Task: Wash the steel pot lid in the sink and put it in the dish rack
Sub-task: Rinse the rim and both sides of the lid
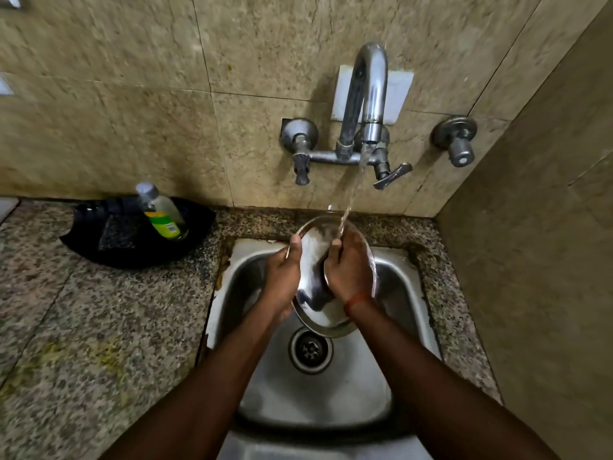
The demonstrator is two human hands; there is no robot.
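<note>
The round steel pot lid is held tilted over the steel sink, under the running water from the wall tap. My left hand grips the lid's left rim, thumb on the front face. My right hand lies flat across the lid's inner face, fingers reaching up toward the stream. Part of the lid is hidden behind both hands. No dish rack is in view.
A black tray on the granite counter at the left holds a green-labelled soap bottle. The sink drain sits below the lid. Tiled walls close in behind and on the right; a second valve sticks out there.
</note>
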